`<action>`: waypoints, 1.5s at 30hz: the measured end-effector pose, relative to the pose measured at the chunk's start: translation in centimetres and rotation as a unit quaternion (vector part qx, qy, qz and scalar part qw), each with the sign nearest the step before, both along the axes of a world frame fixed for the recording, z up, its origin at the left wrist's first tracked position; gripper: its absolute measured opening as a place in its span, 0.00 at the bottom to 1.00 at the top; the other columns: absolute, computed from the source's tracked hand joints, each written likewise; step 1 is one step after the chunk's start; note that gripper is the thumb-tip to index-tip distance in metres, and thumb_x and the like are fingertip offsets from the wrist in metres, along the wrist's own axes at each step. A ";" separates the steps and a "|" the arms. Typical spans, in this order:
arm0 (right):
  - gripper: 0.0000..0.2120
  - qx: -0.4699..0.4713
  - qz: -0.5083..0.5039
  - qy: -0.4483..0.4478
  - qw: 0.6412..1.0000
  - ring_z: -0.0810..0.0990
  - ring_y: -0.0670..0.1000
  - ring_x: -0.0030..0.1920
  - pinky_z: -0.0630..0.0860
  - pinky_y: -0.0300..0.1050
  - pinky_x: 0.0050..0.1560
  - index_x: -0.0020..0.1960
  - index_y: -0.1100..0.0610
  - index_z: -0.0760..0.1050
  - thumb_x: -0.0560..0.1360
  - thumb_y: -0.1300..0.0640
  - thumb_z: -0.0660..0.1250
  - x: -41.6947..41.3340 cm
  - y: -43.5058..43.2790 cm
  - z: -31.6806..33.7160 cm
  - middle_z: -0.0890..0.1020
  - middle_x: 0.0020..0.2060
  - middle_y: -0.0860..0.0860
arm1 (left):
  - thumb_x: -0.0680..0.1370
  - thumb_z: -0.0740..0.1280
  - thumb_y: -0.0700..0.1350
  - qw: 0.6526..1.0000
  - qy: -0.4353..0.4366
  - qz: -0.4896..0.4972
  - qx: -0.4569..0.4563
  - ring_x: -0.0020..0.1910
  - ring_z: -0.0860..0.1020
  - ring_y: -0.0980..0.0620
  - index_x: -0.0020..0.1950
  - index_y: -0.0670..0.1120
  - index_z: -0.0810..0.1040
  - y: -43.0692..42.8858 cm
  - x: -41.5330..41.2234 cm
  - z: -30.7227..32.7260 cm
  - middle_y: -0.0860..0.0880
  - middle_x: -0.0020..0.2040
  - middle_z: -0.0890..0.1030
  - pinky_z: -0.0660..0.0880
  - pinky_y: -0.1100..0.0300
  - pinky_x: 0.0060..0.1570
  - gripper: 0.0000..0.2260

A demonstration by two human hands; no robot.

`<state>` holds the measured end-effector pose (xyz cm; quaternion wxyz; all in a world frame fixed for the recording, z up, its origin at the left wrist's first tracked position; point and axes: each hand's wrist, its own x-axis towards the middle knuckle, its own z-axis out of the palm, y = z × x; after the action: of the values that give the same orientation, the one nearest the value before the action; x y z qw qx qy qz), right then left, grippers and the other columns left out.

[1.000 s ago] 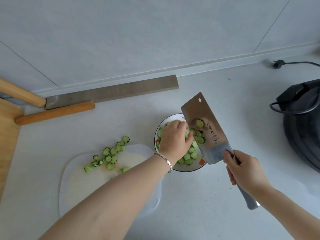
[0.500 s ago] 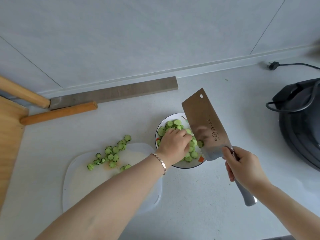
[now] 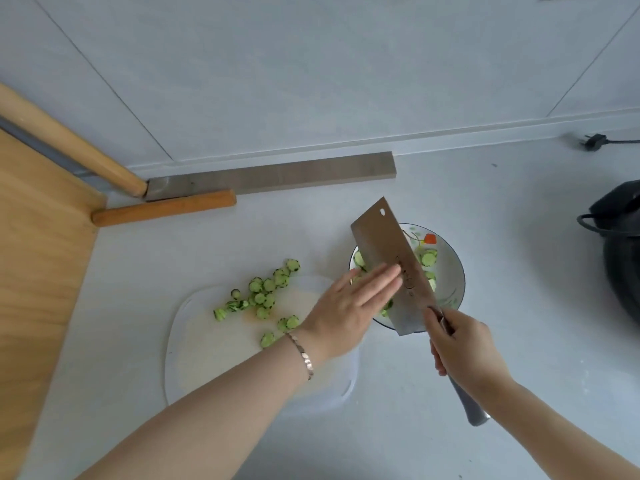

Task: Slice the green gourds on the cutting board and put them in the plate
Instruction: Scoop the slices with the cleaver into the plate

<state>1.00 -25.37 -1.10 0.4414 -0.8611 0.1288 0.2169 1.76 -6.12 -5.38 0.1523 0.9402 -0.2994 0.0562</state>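
Against pale grey wall and desk [image 3: 381,427], we tilt the steel cleaver [image 3: 388,261], gripped by our right hand [image 3: 464,344], over the white plate [image 3: 453,289] while our left hand [image 3: 349,306], fingers [image 3: 381,277] flat and empty, should wipe clinging green gourd slices [image 3: 428,258] off gently.

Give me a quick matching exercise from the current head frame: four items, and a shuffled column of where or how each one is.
Items:
1. cleaver
2. left hand
3. loose gourd slices
4. black plug

States:
A. on the cutting board
B. open, fingers flat against the blade
C. on the counter near the back wall
D. held by the right hand, tilted over the plate

Pairs: 1-D, 2-B, 3-A, 4-C
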 end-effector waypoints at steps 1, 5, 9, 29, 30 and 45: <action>0.19 0.001 -0.003 -0.004 1.000 0.71 0.48 0.18 0.71 0.39 0.22 0.30 0.61 0.67 0.78 0.54 0.61 0.1 0.4 0.1 0.73 0.22 0.54 | 0.74 0.52 0.35 1.000 0.005 -0.010 0.012 0.71 0.61 0.49 0.71 0.39 0.65 -0.7 0.1 -0.3 0.44 0.73 0.64 0.56 0.54 0.68 0.25; 0.19 0.019 -0.042 -0.022 0.999 0.70 0.48 0.17 0.69 0.37 0.20 0.30 0.59 0.69 0.78 0.55 0.61 0.5 0.5 0.7 0.73 0.22 0.55 | 0.73 0.53 0.38 0.997 0.037 0.037 0.058 0.72 0.62 0.49 0.73 0.38 0.61 -2.8 -0.2 -1.7 0.43 0.74 0.61 0.60 0.53 0.68 0.27; 0.18 0.030 -0.079 -0.036 0.996 0.70 0.48 0.18 0.70 0.37 0.20 0.33 0.63 0.72 0.78 0.55 0.60 1.0 0.0 1.3 0.74 0.24 0.57 | 0.71 0.62 0.40 0.988 0.075 0.062 0.119 0.67 0.69 0.50 0.70 0.39 0.68 -2.6 -0.8 -1.9 0.43 0.71 0.67 0.65 0.52 0.66 0.26; 0.18 -0.005 0.059 0.019 0.998 0.71 0.48 0.18 0.73 0.41 0.21 0.32 0.62 0.68 0.78 0.56 0.60 -0.3 6.0 -0.2 0.73 0.23 0.54 | 0.74 0.63 0.40 0.882 0.376 0.282 0.028 0.58 0.68 0.45 0.62 0.51 0.72 11.5 5.9 -2.7 0.48 0.56 0.67 0.70 0.57 0.55 0.17; 0.18 -0.008 0.060 0.021 0.998 0.71 0.48 0.18 0.73 0.41 0.21 0.32 0.62 0.68 0.78 0.56 0.60 -0.3 6.1 -0.3 0.73 0.23 0.54 | 0.73 0.63 0.38 0.885 0.381 0.265 0.044 0.55 0.68 0.46 0.60 0.49 0.73 11.5 6.1 -2.6 0.48 0.53 0.66 0.70 0.59 0.51 0.16; 0.18 -0.016 0.064 0.032 0.997 0.71 0.47 0.19 0.72 0.41 0.21 0.32 0.60 0.69 0.79 0.55 0.60 -0.5 7.0 -0.6 0.74 0.24 0.54 | 0.74 0.61 0.33 0.914 0.341 0.219 0.025 0.43 0.68 0.48 0.54 0.43 0.72 13.0 5.0 -2.7 0.46 0.50 0.67 0.64 0.61 0.39 0.10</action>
<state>0.47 -18.38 -1.65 0.4090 -0.8670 0.0912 0.2698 6.72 6.90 -8.04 0.2059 0.9476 -0.0167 -0.2436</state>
